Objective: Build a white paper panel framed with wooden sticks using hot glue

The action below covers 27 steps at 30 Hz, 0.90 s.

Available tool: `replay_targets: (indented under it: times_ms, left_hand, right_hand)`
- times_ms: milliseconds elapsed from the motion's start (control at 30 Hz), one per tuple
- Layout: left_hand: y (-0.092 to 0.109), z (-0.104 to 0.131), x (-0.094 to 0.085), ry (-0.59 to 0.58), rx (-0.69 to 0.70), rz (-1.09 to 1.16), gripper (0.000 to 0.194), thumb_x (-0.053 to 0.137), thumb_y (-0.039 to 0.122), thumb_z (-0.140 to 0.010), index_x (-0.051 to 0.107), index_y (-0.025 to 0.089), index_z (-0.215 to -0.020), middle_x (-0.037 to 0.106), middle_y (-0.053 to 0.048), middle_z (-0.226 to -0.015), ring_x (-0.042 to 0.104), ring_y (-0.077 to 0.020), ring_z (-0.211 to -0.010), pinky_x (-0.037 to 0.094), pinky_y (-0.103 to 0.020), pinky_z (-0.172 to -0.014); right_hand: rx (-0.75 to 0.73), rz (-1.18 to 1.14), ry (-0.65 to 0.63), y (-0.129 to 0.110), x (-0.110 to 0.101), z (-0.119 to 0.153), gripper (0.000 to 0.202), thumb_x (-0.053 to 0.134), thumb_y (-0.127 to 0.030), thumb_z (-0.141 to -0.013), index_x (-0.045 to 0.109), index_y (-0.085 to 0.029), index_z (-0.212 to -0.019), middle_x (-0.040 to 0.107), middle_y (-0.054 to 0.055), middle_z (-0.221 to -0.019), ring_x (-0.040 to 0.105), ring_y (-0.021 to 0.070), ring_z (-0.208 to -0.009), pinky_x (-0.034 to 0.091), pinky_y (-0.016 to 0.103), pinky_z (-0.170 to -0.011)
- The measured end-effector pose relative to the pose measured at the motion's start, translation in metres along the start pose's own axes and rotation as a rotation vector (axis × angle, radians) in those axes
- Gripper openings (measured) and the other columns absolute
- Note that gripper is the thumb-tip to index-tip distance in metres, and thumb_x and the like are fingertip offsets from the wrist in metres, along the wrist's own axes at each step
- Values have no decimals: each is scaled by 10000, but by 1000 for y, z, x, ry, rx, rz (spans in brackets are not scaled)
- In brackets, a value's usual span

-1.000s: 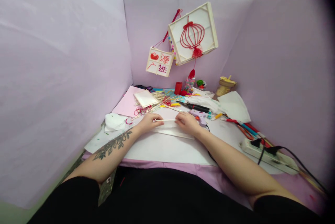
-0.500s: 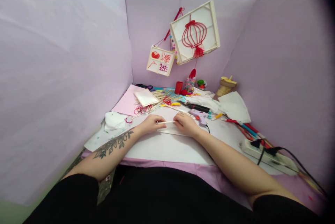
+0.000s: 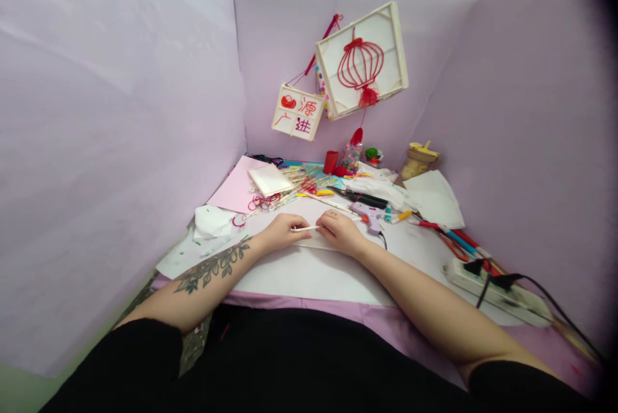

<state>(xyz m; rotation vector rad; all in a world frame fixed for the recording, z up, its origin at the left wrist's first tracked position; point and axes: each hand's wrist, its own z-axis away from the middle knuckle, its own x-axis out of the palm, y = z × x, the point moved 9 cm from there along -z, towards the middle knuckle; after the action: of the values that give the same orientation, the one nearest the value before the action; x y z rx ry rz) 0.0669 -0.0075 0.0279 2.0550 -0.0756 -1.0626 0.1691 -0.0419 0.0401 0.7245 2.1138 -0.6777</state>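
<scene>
Between my two hands, a thin white stick (image 3: pixel 306 228) lies nearly level over the white sheet on the table. My left hand (image 3: pixel 286 231) pinches its left part between thumb and fingers. The fingers of my right hand (image 3: pixel 338 230) are closed on its right end, which they hide. Beneath my hands a flat pale piece (image 3: pixel 316 244) rests on the white sheet (image 3: pixel 309 278), partly covered by them. Just right of my right hand lies a purple glue gun (image 3: pixel 369 217) with an orange tip.
Behind my hands are a small white framed panel (image 3: pixel 270 179), thin sticks and black pliers (image 3: pixel 364 199). Crumpled white tissue (image 3: pixel 212 222) lies left. A power strip (image 3: pixel 497 291) with cables and a lidded cup (image 3: pixel 420 160) stand right. A lantern picture (image 3: pixel 362 62) hangs behind.
My hands have come slightly closer together. The stick between them now tilts a little, its right end higher, and less of the flat pale piece shows beneath.
</scene>
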Motion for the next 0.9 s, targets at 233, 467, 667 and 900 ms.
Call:
replay_targets:
  times_ms: [233, 467, 667, 900]
  left_hand:
    - [10, 2, 1, 23, 48, -37, 194, 624, 338, -809, 685, 155, -820, 693, -14, -778, 599, -129, -706, 436, -227, -668]
    - [34, 7, -1, 138, 123, -457, 224, 634, 376, -817, 672, 168, -888, 704, -53, -875, 620, -199, -833, 428, -313, -763]
    - [28, 3, -6, 175, 94, -558, 146, 561, 291, -880, 642, 174, -849, 685, -49, -848, 609, -193, -830, 423, -318, -776]
    - [-8, -1, -52, 320, -64, -388, 107, 540, 225, -860, 615, 169, -808, 657, -50, -859, 587, -185, -825, 433, -293, -760]
  right_hand:
    - [-58, 28, 30, -12, 2, -1, 158, 476, -177, -875, 590, -181, -765, 583, 58, -731, 514, 181, -728, 383, 283, -656]
    - [-21, 139, -4, -9, 7, -2, 128, 513, -186, -859, 614, -171, -783, 600, 64, -738, 519, 180, -709, 364, 277, -628]
    - [43, 137, -17, 2, 5, -3, 145, 511, -232, -887, 641, -177, -855, 638, 68, -787, 568, 185, -756, 406, 280, -680]
    - [327, -22, 73, 54, -26, 4, 136, 549, -268, -832, 659, -188, -824, 691, 60, -852, 618, 196, -791, 436, 295, -727]
